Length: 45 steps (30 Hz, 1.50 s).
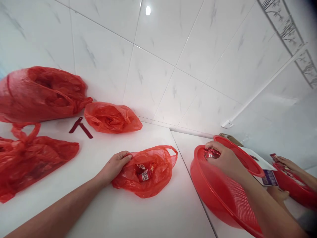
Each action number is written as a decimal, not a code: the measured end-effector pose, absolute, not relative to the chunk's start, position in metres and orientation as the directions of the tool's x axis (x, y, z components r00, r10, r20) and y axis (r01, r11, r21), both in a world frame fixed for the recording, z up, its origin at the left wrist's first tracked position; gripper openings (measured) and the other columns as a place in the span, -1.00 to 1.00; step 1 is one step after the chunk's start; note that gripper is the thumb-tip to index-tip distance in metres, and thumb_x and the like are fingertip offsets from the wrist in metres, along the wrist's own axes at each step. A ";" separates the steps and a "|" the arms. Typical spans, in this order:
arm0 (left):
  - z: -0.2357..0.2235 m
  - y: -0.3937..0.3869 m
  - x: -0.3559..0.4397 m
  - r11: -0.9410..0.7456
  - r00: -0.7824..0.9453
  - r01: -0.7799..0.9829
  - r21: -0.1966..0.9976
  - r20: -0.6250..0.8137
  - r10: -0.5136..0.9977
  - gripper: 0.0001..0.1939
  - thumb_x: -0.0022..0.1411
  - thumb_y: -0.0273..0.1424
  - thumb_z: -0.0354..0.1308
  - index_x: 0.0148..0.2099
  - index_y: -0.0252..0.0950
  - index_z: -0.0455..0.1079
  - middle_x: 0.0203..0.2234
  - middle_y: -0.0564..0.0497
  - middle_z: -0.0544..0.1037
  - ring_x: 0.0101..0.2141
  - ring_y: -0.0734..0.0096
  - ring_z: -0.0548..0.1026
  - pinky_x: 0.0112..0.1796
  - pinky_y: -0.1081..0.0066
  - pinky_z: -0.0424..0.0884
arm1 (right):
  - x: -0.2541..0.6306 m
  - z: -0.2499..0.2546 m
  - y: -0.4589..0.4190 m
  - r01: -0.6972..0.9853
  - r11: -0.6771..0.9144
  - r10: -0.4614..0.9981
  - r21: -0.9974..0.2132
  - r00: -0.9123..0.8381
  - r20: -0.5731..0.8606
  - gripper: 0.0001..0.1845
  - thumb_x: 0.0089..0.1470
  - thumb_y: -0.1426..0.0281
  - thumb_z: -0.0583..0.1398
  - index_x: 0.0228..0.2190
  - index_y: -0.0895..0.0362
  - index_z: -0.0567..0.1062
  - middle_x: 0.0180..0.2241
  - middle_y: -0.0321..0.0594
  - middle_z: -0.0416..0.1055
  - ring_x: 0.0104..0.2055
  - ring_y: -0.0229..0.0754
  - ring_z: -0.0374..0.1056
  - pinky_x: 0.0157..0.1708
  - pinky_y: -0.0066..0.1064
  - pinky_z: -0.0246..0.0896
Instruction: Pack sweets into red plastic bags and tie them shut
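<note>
My left hand (115, 167) grips the top edge of a thin red plastic carrier bag (158, 175) lying on the white table (153, 215). Several red-and-white wrapped sweets (143, 173) show through its open mouth. My right hand (226, 160) is over a red mesh basket (237, 198), its fingers closed on a cluster of shiny red-wrapped sweets (211, 152). The basket's near rim runs under my right forearm, and the hand hides part of the basket's inside.
Several crumpled red bags (37, 96) lie at the left, beside dark red strips (80, 127). Behind the basket stands a second red basket (247, 148). At the right, a co-worker's hands (288, 163) work over another red basket (292, 188). White tiles (148, 79) rise behind.
</note>
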<state>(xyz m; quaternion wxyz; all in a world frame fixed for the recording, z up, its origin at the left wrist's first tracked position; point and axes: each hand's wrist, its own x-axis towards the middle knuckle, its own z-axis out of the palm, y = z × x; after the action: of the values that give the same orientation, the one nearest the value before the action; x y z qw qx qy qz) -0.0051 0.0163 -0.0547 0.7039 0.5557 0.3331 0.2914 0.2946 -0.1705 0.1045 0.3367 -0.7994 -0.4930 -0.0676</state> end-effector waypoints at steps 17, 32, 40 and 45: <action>-0.057 0.016 -0.008 0.218 0.576 -0.132 0.967 -0.104 0.811 -0.68 0.05 -0.11 0.17 -0.38 -0.28 0.30 -0.59 0.11 0.42 -0.60 0.45 0.35 -0.55 0.48 0.24 | 0.213 0.025 -0.089 0.831 -0.020 0.888 -0.556 0.270 0.372 -0.52 -0.04 0.30 0.15 -0.01 -0.05 0.35 0.06 -0.24 0.23 0.09 -0.11 0.19 0.04 -0.23 0.15; -0.054 0.028 -0.023 0.370 0.742 -0.382 0.847 0.043 0.669 -0.51 0.01 -0.33 0.30 -0.01 -0.19 0.24 -0.26 -0.02 0.48 -0.30 0.29 0.51 -0.25 0.31 0.40 | 0.260 -0.065 -0.071 0.266 -0.082 0.735 -0.960 0.667 0.122 -0.56 -0.07 0.04 0.18 -0.30 0.14 0.49 -0.36 -0.18 0.52 -0.29 -0.05 0.45 -0.32 -0.33 0.36; -0.042 0.039 -0.045 0.289 0.880 -0.068 0.955 -0.079 0.469 -0.10 -0.10 -0.44 0.36 0.24 -0.12 0.00 0.09 -0.15 0.32 0.00 0.11 0.41 -0.02 0.14 0.33 | 0.278 -0.074 -0.080 -0.084 0.114 0.808 -0.990 0.587 0.044 -0.54 -0.11 0.18 0.29 -0.14 0.11 0.51 -0.17 -0.14 0.51 -0.10 0.00 0.41 -0.14 -0.29 0.33; -0.039 0.045 -0.055 0.228 0.925 0.151 0.962 -0.219 0.311 -0.14 -0.22 -0.44 0.41 0.14 -0.20 0.13 -0.14 -0.10 0.50 -0.22 0.13 0.52 -0.34 0.30 0.47 | 0.280 -0.077 -0.076 -0.042 0.067 0.759 -0.997 0.650 0.023 -0.51 -0.22 0.14 0.33 -0.24 0.16 0.53 -0.36 -0.20 0.53 -0.34 -0.12 0.43 -0.35 -0.36 0.33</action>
<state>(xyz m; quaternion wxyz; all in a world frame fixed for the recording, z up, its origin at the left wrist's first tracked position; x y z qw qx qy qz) -0.0553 0.0447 -0.0388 0.7610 0.6191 0.1866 0.0525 0.2801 -0.0763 -0.0766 0.6693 -0.6141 -0.2920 0.2993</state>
